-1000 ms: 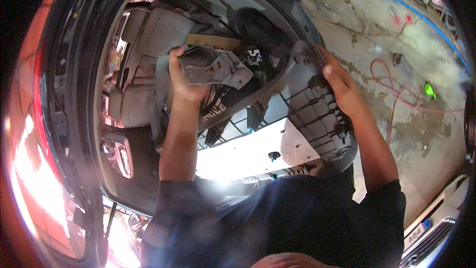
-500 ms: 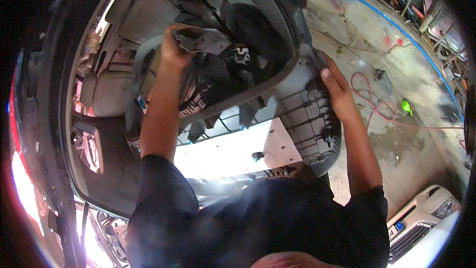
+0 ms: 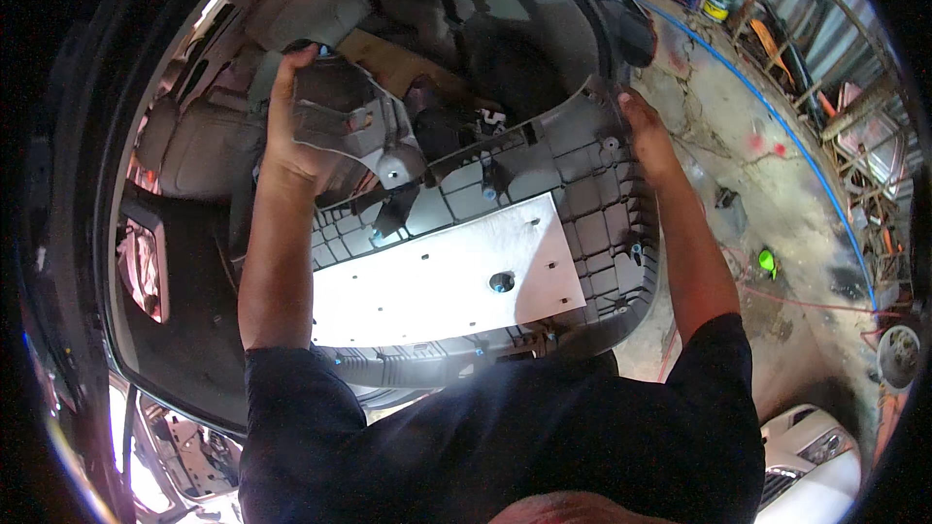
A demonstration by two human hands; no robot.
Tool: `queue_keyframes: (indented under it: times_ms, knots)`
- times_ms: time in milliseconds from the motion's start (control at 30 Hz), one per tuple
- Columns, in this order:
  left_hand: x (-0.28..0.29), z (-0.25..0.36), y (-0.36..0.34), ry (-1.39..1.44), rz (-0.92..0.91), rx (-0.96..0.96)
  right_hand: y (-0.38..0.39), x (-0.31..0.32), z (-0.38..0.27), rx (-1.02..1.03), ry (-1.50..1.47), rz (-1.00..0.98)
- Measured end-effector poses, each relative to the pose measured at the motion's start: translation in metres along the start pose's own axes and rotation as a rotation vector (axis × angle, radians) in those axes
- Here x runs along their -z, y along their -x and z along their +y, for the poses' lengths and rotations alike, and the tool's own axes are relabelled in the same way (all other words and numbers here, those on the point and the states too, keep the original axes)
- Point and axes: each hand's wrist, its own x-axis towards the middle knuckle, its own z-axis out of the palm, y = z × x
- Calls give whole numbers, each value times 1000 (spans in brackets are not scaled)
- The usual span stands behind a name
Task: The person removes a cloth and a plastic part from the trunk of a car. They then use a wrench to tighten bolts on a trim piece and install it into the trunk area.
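Both my hands hold a large grey plastic car trim panel (image 3: 604,233), its ribbed inner side up. A white pad (image 3: 437,277) lies across its middle, and blue-tipped clips stick out near its edges. My left hand (image 3: 289,126) is closed around the outer edge of the panel's far left arm, thumb on top. At the far right, my right hand (image 3: 645,131) grips the panel's other side; its fingers are partly hidden. The panel is between my body and the open rear of a car, held slightly tilted.
Grey car seats (image 3: 301,0) show inside the car beyond my left hand. On the concrete floor (image 3: 709,126) to the right run a blue hose (image 3: 752,78) and a red hose, near a bright green object (image 3: 767,261). A white bumper (image 3: 811,451) lies at lower right.
My left hand has moved left with the panel's arm, which now shows broader and flatter. My right hand has shifted slightly farther away. The head view has also shifted.
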Motion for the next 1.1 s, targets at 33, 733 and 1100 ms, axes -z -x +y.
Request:
queue_keyframes:
  times_ms: [33, 733, 1100]
  knots:
    - [2, 2, 11, 39, -67, 66, -11, 3, 7, -1, 14, -1]
    - [-64, -39, -38, 73, -336, 43, -15, 16, -1, 135, 291, -121]
    - [-47, -16, 28, 43, -214, -47, -61, -33, 34, 616, 1069, -238]
